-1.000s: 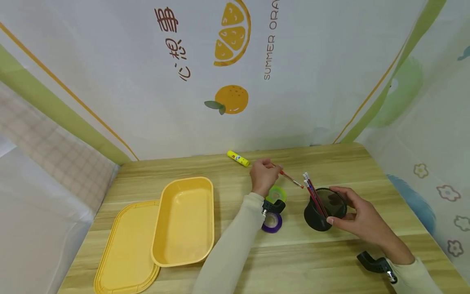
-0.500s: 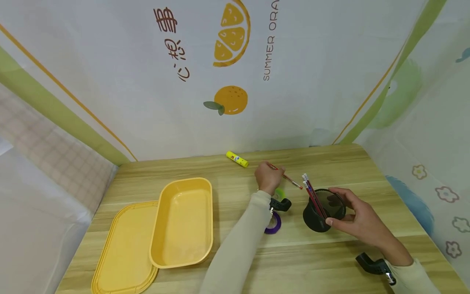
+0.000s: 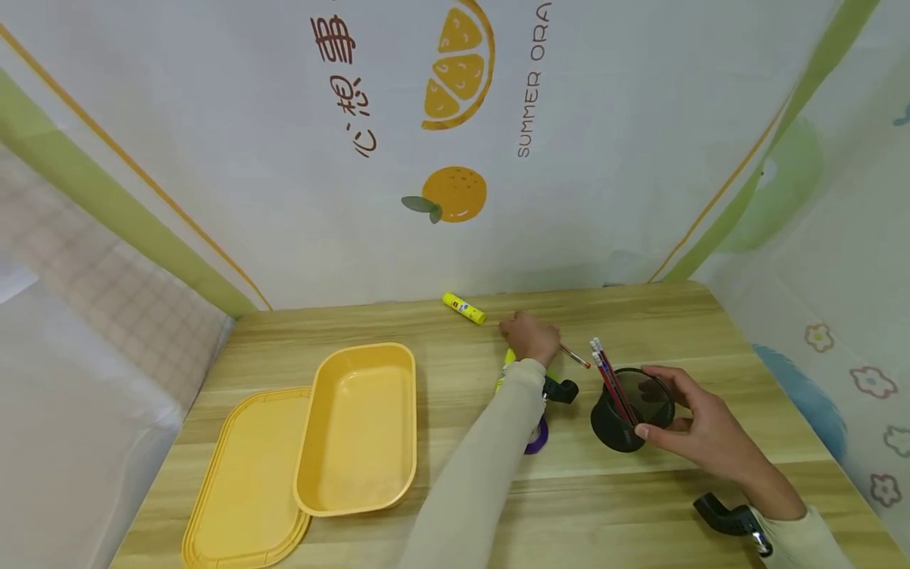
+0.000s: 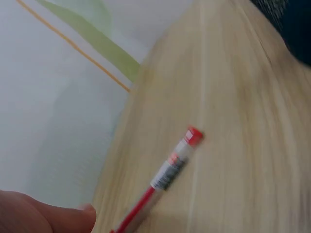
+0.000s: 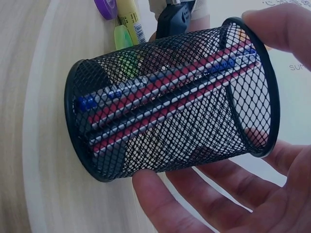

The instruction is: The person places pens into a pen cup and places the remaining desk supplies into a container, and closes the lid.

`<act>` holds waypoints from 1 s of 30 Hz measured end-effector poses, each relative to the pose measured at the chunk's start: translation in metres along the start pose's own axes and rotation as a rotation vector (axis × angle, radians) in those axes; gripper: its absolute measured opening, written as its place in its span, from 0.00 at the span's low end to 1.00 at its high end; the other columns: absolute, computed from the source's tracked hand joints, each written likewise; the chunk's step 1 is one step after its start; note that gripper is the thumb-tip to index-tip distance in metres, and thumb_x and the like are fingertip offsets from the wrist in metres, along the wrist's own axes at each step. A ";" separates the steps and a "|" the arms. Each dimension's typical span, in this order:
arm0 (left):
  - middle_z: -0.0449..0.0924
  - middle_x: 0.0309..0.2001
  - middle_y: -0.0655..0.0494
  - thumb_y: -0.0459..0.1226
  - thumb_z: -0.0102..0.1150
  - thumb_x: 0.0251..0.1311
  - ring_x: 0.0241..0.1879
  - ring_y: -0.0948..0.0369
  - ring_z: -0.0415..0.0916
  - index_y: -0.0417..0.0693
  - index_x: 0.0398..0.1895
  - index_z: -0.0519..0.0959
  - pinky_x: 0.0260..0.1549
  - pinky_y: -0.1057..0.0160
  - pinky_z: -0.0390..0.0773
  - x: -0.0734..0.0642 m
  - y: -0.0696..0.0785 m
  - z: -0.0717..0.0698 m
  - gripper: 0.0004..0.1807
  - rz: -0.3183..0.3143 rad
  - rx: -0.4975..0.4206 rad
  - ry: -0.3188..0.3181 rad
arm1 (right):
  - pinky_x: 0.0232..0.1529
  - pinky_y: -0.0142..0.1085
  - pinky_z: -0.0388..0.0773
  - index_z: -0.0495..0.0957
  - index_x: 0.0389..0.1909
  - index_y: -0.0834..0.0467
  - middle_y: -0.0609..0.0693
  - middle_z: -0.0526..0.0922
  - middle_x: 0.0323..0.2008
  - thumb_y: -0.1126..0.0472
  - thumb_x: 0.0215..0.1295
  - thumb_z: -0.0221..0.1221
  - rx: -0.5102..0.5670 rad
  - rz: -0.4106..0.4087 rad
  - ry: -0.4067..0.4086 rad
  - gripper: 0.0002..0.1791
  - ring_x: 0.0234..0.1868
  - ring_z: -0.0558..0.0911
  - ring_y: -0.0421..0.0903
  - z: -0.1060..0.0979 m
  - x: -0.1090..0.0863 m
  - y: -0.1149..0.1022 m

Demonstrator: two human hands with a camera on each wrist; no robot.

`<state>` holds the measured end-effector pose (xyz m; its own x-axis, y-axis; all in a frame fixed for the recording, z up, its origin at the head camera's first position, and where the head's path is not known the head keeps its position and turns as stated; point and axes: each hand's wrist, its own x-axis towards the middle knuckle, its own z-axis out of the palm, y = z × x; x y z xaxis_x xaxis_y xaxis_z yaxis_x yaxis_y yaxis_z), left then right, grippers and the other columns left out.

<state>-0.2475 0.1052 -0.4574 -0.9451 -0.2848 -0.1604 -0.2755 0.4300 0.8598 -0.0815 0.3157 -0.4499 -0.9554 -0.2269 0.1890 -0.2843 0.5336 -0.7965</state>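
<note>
My right hand (image 3: pixel 700 427) grips a black mesh pen cup (image 3: pixel 618 427) around its side and rim, tilted in the right wrist view. Several red striped pencils (image 3: pixel 607 378) lean in it; a blue-tipped pen (image 5: pixel 114 92) also shows through the mesh. My left hand (image 3: pixel 532 338) reaches over a red pen (image 3: pixel 577 357), covering its far end. In the left wrist view, the pen's red tip points toward the cup and the thumb (image 4: pixel 73 219) is extended beside the pen. Whether the other fingers pinch it, I cannot tell.
A yellow glue stick (image 3: pixel 464 308) lies near the back edge. Under my left forearm are purple tape (image 3: pixel 539 436), green tape (image 5: pixel 122 36) and a yellow barcoded tube (image 5: pixel 129 19). A yellow box (image 3: pixel 412 442) stands at left, overlapping its flat lid (image 3: pixel 245 482).
My left hand has moved right along the red pen, now covering more of it. A bit of yellow-green shows left of the wrist. My right hand and the cup stay put.
</note>
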 end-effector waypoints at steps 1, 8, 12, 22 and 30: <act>0.71 0.56 0.33 0.36 0.76 0.61 0.49 0.48 0.76 0.29 0.59 0.77 0.49 0.53 0.84 0.001 0.001 0.001 0.28 -0.009 0.014 0.001 | 0.34 0.36 0.88 0.65 0.77 0.54 0.60 0.75 0.66 0.64 0.62 0.76 -0.002 0.001 0.001 0.45 0.57 0.77 0.23 0.000 0.000 0.000; 0.71 0.57 0.33 0.37 0.76 0.61 0.43 0.50 0.78 0.31 0.59 0.77 0.45 0.55 0.85 0.008 0.001 0.005 0.28 -0.014 0.089 0.027 | 0.35 0.36 0.89 0.65 0.78 0.53 0.59 0.75 0.66 0.64 0.62 0.75 0.000 0.010 0.000 0.45 0.57 0.76 0.22 0.001 0.000 -0.001; 0.72 0.56 0.33 0.36 0.75 0.61 0.43 0.49 0.79 0.30 0.58 0.78 0.46 0.54 0.85 0.008 0.000 0.007 0.26 -0.001 0.127 0.053 | 0.35 0.36 0.88 0.65 0.78 0.53 0.60 0.75 0.66 0.64 0.62 0.75 -0.007 0.012 -0.002 0.45 0.57 0.77 0.22 0.002 0.001 0.000; 0.74 0.54 0.34 0.34 0.73 0.60 0.43 0.48 0.78 0.32 0.54 0.80 0.46 0.54 0.84 0.009 -0.002 0.006 0.22 0.035 0.146 0.007 | 0.34 0.35 0.88 0.66 0.77 0.52 0.59 0.76 0.63 0.65 0.62 0.76 0.004 0.015 0.007 0.45 0.57 0.78 0.24 0.003 -0.001 -0.001; 0.73 0.24 0.46 0.28 0.72 0.58 0.32 0.51 0.73 0.44 0.13 0.72 0.30 0.56 0.76 0.011 -0.003 -0.002 0.21 0.079 0.003 -0.033 | 0.37 0.36 0.89 0.64 0.78 0.54 0.62 0.75 0.65 0.63 0.64 0.74 -0.002 0.033 -0.005 0.44 0.58 0.76 0.21 0.000 -0.001 0.000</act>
<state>-0.2566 0.0990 -0.4612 -0.9692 -0.2212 -0.1079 -0.2001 0.4530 0.8688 -0.0803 0.3157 -0.4505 -0.9639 -0.2133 0.1593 -0.2525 0.5428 -0.8010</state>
